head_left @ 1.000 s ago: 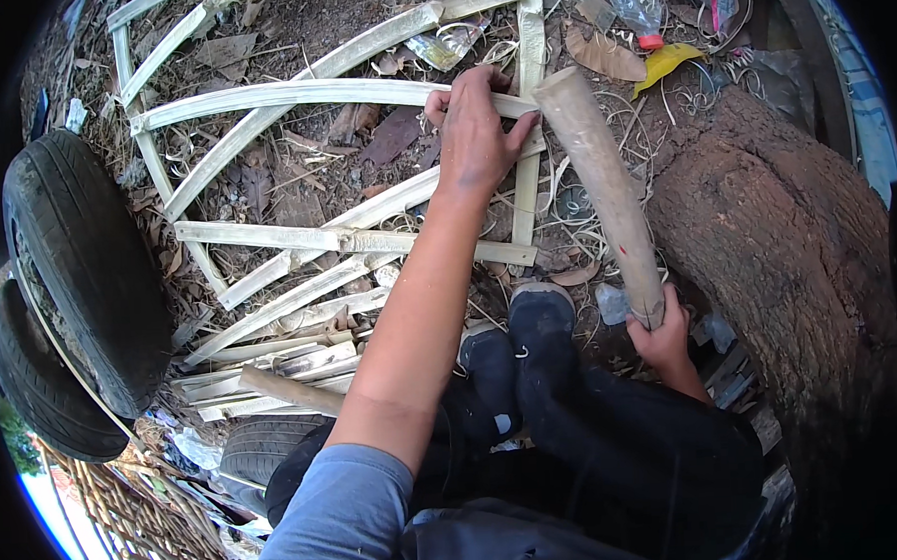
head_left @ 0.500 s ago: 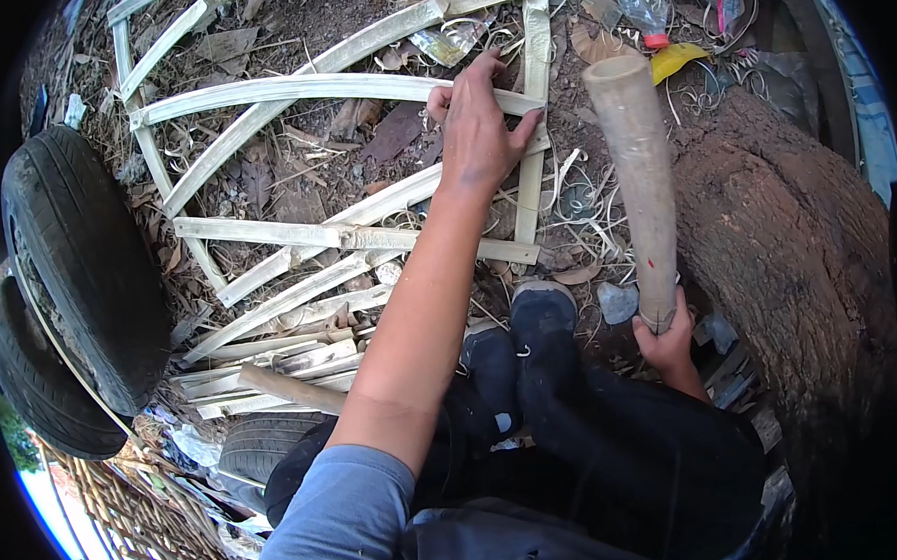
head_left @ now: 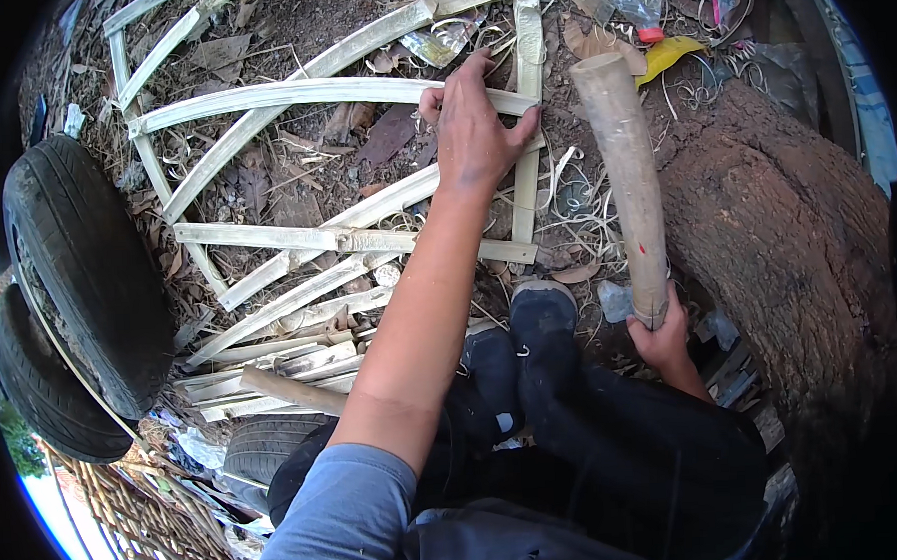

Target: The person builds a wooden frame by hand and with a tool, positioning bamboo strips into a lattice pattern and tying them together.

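My left hand (head_left: 474, 139) lies over the right end of a pale, slightly bowed bamboo strip (head_left: 290, 93). Its thumb and fingers straddle the strip where it meets an upright strip (head_left: 529, 51), pressing it to the ground. What the fingertips touch underneath is hidden. My right hand (head_left: 663, 333) is closed round the narrow lower end of a thick wooden club (head_left: 624, 162). The club points up and away, its broad end right of my left hand and apart from the strips. Other strips (head_left: 266, 234) cross one another to form a flat lattice on the soil.
A tree trunk (head_left: 765, 196) stands close on the right. Tyres (head_left: 83, 276) sit at the left. More split strips (head_left: 272, 373) and a short round stick (head_left: 291, 390) lie by my legs. A plastic bottle (head_left: 637, 2) and a yellow leaf (head_left: 671, 56) lie at the far right.
The club's broad end has swung slightly left and toward the far side, with my right hand still on it. My left hand stays at the strip's end.
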Available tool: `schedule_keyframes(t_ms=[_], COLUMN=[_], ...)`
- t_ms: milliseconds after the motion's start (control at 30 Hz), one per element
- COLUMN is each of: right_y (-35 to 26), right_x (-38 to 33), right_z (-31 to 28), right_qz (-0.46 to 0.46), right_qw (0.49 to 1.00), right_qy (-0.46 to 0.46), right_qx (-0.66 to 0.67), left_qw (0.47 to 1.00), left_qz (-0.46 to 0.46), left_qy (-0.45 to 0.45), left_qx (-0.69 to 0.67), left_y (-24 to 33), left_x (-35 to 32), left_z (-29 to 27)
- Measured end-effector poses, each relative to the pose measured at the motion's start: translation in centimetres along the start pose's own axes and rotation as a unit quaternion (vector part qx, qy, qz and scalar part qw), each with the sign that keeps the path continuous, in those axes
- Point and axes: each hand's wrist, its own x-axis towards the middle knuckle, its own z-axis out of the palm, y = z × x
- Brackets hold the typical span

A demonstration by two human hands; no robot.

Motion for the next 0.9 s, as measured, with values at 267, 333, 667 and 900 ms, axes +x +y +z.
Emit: schedule_keyframes(t_ms=[267,333,667,900], right_y=[-0.7,-0.3,-1.1,-1.2], right_x=[-0.2,0.1,-0.5,0.0], right_z=[-0.4,-0.5,-0.8,-0.7], right_qz=[-0.017,0.001,-0.033,-0.005], right_qw=[0.999,1.000,0.998,0.998], right_qy=[0.027,0.002,0.022,0.010], right_qx=[0.020,-0.012,-0.045,-0.056], left_qw=[1.000,1.000,1.000,1.000], left_qz=[0.010,0.012,-0.008,-0.005], left_qy=[-0.002,-0.002,-0.017,-0.017], left_qx=[0.009,0.008,0.000,0.016], left_y=[-0.4,-0.5,0.0,0.0], left_x=[-0.1,0.0,-0.1,-0.1], left_z=[-0.1,-0.4,-0.3,-0.3])
